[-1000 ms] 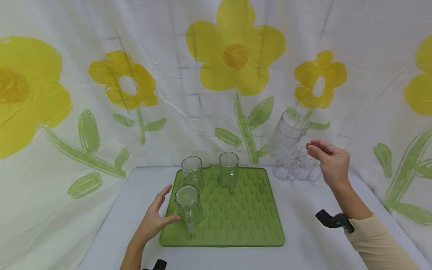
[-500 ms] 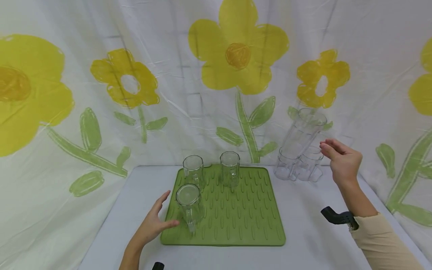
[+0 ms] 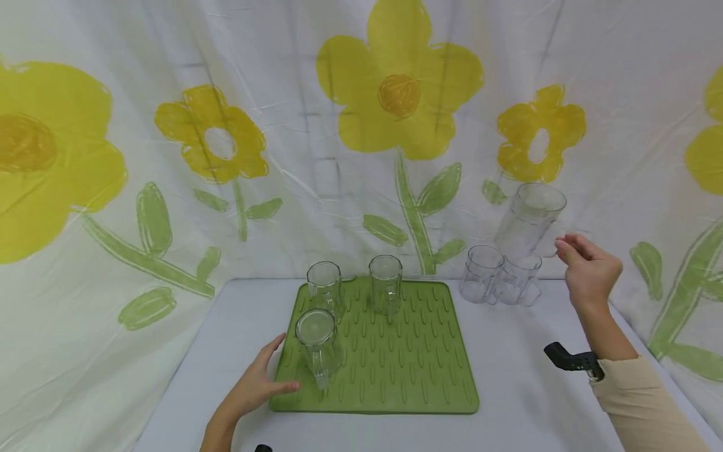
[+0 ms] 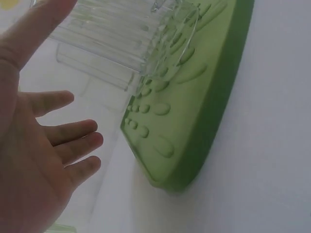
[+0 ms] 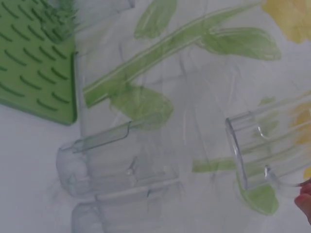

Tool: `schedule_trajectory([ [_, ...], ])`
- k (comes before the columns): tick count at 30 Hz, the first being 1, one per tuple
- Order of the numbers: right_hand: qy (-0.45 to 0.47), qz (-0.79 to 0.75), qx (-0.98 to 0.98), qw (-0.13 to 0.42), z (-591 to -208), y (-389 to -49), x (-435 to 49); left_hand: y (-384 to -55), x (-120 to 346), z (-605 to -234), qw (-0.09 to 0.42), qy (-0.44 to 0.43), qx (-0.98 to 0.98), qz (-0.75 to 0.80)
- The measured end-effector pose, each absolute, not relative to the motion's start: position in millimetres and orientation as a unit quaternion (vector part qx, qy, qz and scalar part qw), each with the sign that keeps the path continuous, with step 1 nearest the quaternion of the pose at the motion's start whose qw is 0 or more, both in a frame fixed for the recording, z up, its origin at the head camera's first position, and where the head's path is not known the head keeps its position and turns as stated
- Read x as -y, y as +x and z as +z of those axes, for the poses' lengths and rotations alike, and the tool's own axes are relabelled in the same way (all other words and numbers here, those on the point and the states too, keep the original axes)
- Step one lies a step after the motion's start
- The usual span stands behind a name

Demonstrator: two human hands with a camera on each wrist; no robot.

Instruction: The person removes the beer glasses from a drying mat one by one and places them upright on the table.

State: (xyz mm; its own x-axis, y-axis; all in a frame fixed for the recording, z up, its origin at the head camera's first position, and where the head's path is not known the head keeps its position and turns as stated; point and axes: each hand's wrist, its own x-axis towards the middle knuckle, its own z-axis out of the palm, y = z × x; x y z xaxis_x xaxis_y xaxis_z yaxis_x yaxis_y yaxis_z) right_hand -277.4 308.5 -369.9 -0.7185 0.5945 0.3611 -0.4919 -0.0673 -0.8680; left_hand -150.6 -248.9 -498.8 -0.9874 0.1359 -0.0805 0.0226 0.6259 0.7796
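My right hand [image 3: 592, 270] pinches the handle of a clear glass mug [image 3: 530, 216], raised above the table at the right and tilted. In the right wrist view only fingertips [image 5: 305, 200] show, by that mug's handle. My left hand [image 3: 253, 382] is spread at the left edge of the green drying mat [image 3: 418, 376], thumb over the mat. Nearest to it stands a glass mug [image 3: 319, 345], bottom up, its handle toward me. The left wrist view shows the open palm [image 4: 34, 160] beside the glass, holding nothing.
Farther back on the mat stand two more mugs, one at left [image 3: 324, 292] and one at centre [image 3: 386, 289]. Right of the mat, two clear mugs [image 3: 479, 282] stand side by side on the white table [image 3: 508, 370]. A flower-printed curtain [image 3: 316, 207] hangs behind.
My right hand has moved to the right with the glass mug, uncovering the two mugs behind. The left hand has lowered slightly, its fingers still spread.
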Motion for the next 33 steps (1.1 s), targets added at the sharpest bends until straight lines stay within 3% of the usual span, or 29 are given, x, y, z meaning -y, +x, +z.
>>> schedule_trajectory([
  [33, -0.201, 0.691, 0.564, 0.405, -400.5, -282.6, -366.8, -146.9, 252.3, -517.9, 0.091, 0.042, -0.923, 0.370],
])
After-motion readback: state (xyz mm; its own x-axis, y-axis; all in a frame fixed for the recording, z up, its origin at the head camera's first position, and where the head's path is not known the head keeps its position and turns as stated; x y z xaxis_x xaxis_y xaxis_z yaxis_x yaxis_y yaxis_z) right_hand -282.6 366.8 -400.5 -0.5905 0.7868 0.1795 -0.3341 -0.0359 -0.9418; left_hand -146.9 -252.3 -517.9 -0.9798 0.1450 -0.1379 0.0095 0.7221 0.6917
